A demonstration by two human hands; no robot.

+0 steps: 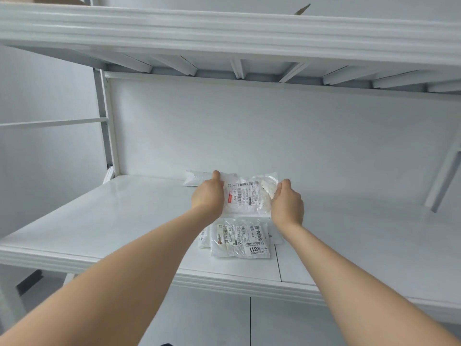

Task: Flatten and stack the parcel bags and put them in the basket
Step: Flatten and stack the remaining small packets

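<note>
L grip, R grip hold clear parcel bag by bag stack.

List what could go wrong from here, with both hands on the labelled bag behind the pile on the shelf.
1. The held bag, gripped at its sides by the left hand and right hand, looks lumpy at its right end; it may not lie flat and could slide off the pile.
2. That pile lies near the shelf's front edge, so a forearm nudge might knock it off.
3. No basket is in view.
</note>
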